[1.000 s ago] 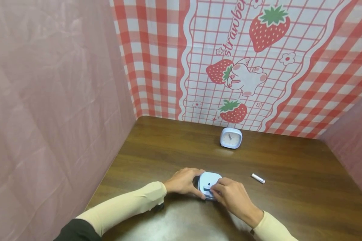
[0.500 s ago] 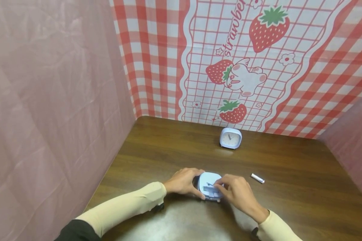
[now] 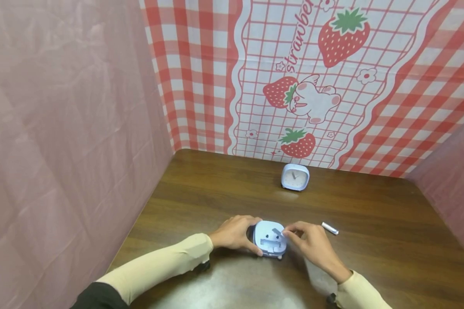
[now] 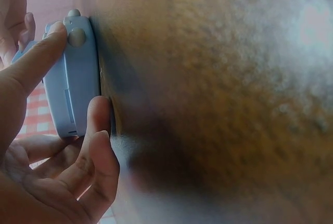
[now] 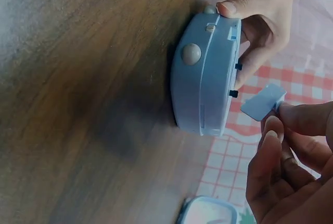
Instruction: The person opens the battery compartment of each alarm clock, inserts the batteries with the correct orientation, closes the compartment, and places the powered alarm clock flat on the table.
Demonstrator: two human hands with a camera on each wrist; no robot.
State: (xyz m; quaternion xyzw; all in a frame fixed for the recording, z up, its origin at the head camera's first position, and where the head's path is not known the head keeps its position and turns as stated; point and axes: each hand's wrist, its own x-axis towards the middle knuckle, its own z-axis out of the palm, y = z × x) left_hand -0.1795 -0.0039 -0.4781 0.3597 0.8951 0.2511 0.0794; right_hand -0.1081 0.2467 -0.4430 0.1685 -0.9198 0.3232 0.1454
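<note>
A light blue alarm clock lies face down on the wooden table, its back with an open battery compartment and two dark knobs turned up. My left hand grips the clock from its left side, thumb at the near edge. In the right wrist view a battery cover, a small light blue plate, is pinched between thumb and fingers of my right hand. The cover is apart from the clock's back, just above its right part. Whether a battery lies inside the compartment is too small to tell.
A second light blue clock stands upright near the back curtain, face toward me. A small white stick-shaped object lies on the table to the right of my right hand. Cloth walls enclose the left, back and right sides.
My right hand has lifted the battery cover off the clock's back and moved a little right, uncovering the compartment. The left hand and the clock have stayed put.
</note>
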